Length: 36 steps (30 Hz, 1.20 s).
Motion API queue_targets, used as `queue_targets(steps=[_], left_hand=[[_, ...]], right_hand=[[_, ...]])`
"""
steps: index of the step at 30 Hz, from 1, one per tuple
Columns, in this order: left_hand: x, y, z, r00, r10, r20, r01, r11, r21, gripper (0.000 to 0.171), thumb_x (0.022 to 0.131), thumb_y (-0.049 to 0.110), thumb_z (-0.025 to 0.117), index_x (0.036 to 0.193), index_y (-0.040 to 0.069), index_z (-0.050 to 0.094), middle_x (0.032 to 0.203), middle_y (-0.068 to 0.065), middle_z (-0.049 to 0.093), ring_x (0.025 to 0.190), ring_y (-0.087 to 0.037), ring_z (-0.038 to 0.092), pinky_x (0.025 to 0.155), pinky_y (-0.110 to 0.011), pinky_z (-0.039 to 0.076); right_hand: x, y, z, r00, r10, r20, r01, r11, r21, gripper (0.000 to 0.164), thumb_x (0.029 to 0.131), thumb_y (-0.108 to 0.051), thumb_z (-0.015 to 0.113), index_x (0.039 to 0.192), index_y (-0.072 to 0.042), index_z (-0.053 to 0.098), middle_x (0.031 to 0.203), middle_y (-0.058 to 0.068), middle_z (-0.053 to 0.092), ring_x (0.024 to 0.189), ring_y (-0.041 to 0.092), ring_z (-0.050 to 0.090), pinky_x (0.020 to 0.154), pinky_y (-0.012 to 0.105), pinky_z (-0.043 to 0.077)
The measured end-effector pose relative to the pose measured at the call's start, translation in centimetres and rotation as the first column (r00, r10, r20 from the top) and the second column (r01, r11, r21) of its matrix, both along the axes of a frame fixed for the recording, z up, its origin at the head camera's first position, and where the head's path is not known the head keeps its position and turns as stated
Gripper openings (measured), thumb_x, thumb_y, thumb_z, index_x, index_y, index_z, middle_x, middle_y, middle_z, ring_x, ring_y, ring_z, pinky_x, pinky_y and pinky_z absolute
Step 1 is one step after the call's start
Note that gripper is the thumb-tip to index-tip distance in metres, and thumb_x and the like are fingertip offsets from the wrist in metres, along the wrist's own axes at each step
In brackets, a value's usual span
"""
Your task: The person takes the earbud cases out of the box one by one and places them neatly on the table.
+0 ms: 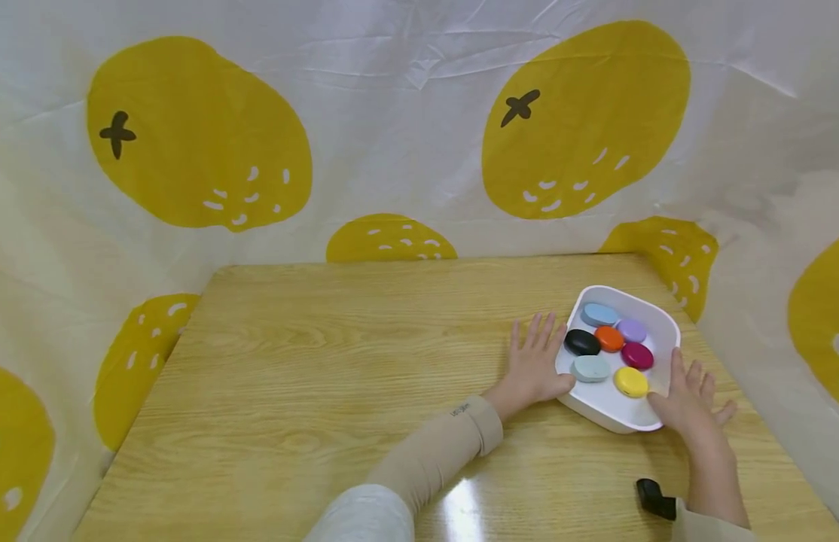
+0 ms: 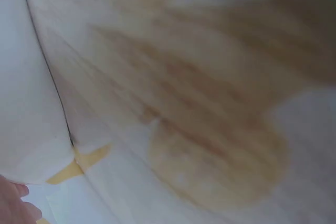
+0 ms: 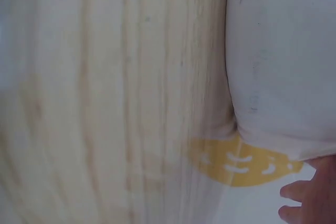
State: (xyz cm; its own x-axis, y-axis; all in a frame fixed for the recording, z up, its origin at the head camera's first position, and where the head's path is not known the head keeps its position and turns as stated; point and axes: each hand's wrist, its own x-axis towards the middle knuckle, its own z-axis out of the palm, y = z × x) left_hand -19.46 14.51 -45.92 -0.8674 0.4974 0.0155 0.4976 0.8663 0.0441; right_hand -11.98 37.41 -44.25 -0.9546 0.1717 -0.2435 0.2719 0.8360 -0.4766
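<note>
White rounded-square tub [image 1: 616, 410] holding seven coloured oval pieces [image 1: 608, 339].
Left hand [image 1: 538, 369]: fingers spread, touching left side. Right hand [image 1: 694, 403]: fingers spread, at right rim. Neither grips.

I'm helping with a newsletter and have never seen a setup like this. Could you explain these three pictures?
There is no machine here: a person works with two bare hands. The wide picture comes from a camera worn on the head, looking forward and down at a wooden table. The other two come from cameras on the left and right wrists; they are hazier close-ups, with fingertips in a bottom corner. Toward the table's right side sits a white tray with seven smooth coloured pieces in it. The left hand and right hand are at opposite sides of the tray, fingers spread. Neither hand holds any of the pieces.
</note>
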Motion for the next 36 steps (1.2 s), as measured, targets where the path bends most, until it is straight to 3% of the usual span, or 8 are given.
queue_targets(steps=[8, 15, 27, 36], left_hand=[[0.4, -0.1, 0.1, 0.999, 0.017, 0.03, -0.018, 1.0, 0.012, 0.082, 0.078, 0.059, 0.041, 0.147, 0.028, 0.011, 0.154, 0.002, -0.001, 0.14, -0.018, -0.003, 0.109, -0.046, -0.001], [0.2, -0.2, 0.3, 1.0, -0.003, 0.028, 0.003, 1.0, 0.0, 0.083, 0.078, 0.062, 0.042, 0.147, 0.026, 0.013, 0.154, 0.001, 0.0, 0.14, -0.019, 0.001, 0.109, -0.046, 0.005], [-2.3, 0.5, 0.5, 0.997, -0.04, 0.061, 0.042, 0.999, -0.021, 0.075, 0.084, 0.057, 0.041, 0.147, 0.031, 0.011, 0.153, 0.005, 0.002, 0.14, -0.017, 0.002, 0.11, -0.044, 0.004], [-3.8, 1.0, 1.3, 0.995, -0.051, 0.089, 0.058, 0.995, -0.075, 0.076, 0.084, 0.055, 0.042, 0.147, 0.033, 0.006, 0.153, 0.01, -0.001, 0.14, -0.015, -0.002, 0.11, -0.044, 0.0]], right_hand=[[0.0, 0.0, 0.2, 1.0, 0.013, 0.007, -0.013, 1.0, 0.011, 0.087, 0.086, -0.022, 0.046, 0.139, -0.002, -0.021, 0.131, 0.042, -0.025, 0.117, 0.056, -0.03, 0.078, 0.073, -0.023], [0.0, -0.2, 0.6, 1.0, 0.012, 0.028, -0.012, 1.0, 0.004, 0.089, 0.086, -0.024, 0.047, 0.138, -0.001, -0.022, 0.13, 0.041, -0.027, 0.117, 0.055, -0.032, 0.077, 0.071, -0.025], [0.0, -0.3, 1.7, 0.993, -0.004, 0.12, 0.006, 1.0, -0.023, 0.093, 0.089, -0.036, 0.047, 0.135, -0.001, -0.025, 0.127, 0.042, -0.03, 0.113, 0.058, -0.032, 0.077, 0.073, -0.023], [-0.1, -0.4, 1.4, 0.993, -0.023, 0.119, 0.024, 1.0, -0.005, 0.093, 0.089, -0.035, 0.047, 0.136, -0.001, -0.025, 0.128, 0.041, -0.03, 0.114, 0.057, -0.031, 0.078, 0.073, -0.022]])
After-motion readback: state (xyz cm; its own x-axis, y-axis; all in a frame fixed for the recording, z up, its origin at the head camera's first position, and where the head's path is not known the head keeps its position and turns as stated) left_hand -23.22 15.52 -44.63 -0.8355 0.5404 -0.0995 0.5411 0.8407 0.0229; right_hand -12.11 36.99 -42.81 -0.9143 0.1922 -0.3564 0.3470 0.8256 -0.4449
